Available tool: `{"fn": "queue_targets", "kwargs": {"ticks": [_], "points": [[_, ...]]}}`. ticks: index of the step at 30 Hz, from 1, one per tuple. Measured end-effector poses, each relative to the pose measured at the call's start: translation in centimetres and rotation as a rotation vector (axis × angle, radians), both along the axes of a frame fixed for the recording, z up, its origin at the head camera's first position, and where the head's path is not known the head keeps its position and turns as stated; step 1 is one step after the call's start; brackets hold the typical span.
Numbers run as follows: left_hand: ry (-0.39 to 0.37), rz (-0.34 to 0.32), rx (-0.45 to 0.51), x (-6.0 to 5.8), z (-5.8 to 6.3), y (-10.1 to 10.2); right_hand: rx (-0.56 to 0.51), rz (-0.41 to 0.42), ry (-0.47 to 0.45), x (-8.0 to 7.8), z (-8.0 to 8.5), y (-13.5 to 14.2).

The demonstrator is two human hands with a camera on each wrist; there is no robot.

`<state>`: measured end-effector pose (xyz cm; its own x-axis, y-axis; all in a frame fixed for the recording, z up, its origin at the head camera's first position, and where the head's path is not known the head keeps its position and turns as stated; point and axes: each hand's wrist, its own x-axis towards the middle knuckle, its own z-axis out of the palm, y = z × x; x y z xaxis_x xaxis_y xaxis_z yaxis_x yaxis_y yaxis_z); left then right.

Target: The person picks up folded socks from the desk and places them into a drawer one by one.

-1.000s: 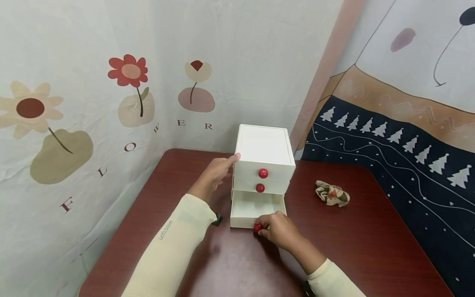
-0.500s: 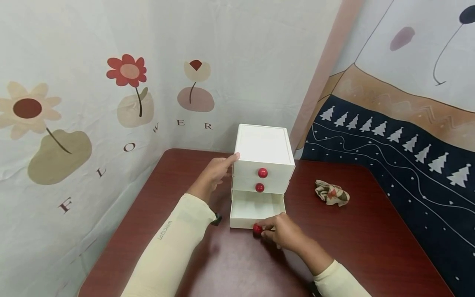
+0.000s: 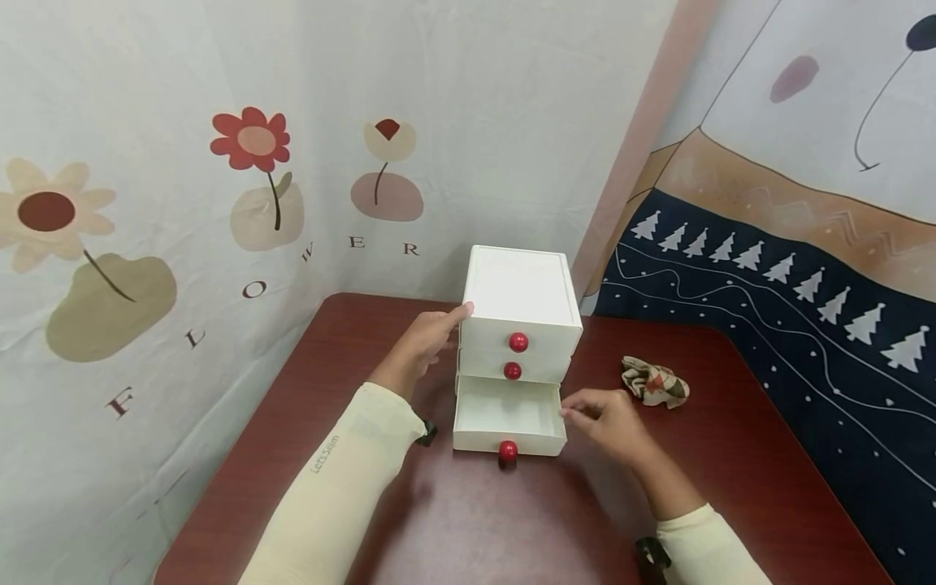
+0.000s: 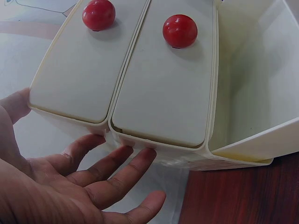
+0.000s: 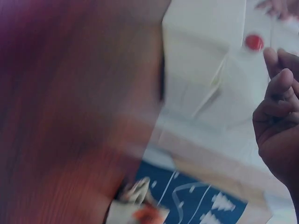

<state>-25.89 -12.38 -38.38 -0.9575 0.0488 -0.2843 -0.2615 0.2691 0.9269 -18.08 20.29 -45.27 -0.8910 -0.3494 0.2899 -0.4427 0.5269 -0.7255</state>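
A small white drawer unit [image 3: 521, 284] with red knobs stands on the table. Its bottom drawer [image 3: 475, 440] is pulled out and nothing shows inside; the two drawers above are closed. My left hand [image 3: 424, 340] rests against the unit's left side, thumb at the top front edge. In the left wrist view, that hand's [image 4: 60, 186] fingers are fairly straight, some fingertips touching the side wall. My right hand [image 3: 614, 421] is just beside the pulled-out drawer's right wall, fingers loosely bent and holding nothing. The bottom red knob [image 3: 508, 450] is free of both hands.
A crumpled patterned cloth [image 3: 654, 382] lies on the dark red table [image 3: 702, 479], right of the unit. Printed fabric [image 3: 329, 146] hangs behind and at both sides of the table.
My right hand has let go of the bottom drawer's knob and moved right and up, to beside the drawer's right wall. The drawer and my left hand have stayed in place.
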Motion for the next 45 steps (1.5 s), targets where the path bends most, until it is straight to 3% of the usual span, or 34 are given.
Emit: {"fn": "queue_targets", "kwargs": {"ticks": [3, 8, 11, 15, 21, 27, 36, 45], "points": [[-0.004, 0.005, 0.001, 0.0, 0.0, -0.1, -0.029, -0.114, -0.059, -0.9, 0.4, 1.7], [-0.009, 0.009, 0.009, -0.1, -0.1, -0.3, 0.036, -0.263, 0.027, -2.7, 0.7, 4.0], [-0.005, 0.007, 0.004, -0.1, -0.1, -0.4, 0.109, -0.321, 0.074, -3.6, 0.9, 4.9], [0.000, 0.007, -0.006, 0.0, -0.1, -0.4, 0.209, -0.367, 0.012, -4.7, 1.2, 6.1], [0.001, 0.010, -0.009, 0.0, -0.2, -0.4, 0.341, -0.416, -0.119, -6.2, 0.9, 8.0], [-0.004, 0.004, -0.014, 0.0, -0.2, -0.3, 0.431, -0.453, -0.216, -7.2, -0.9, 9.3], [-0.005, -0.011, -0.007, 0.1, 0.0, -0.3, 0.511, -0.501, -0.216, -7.7, -2.3, 10.0], [0.001, -0.019, -0.019, 0.2, 0.1, -0.2, 0.567, -0.451, -0.272, -8.5, -2.6, 11.0]]}}
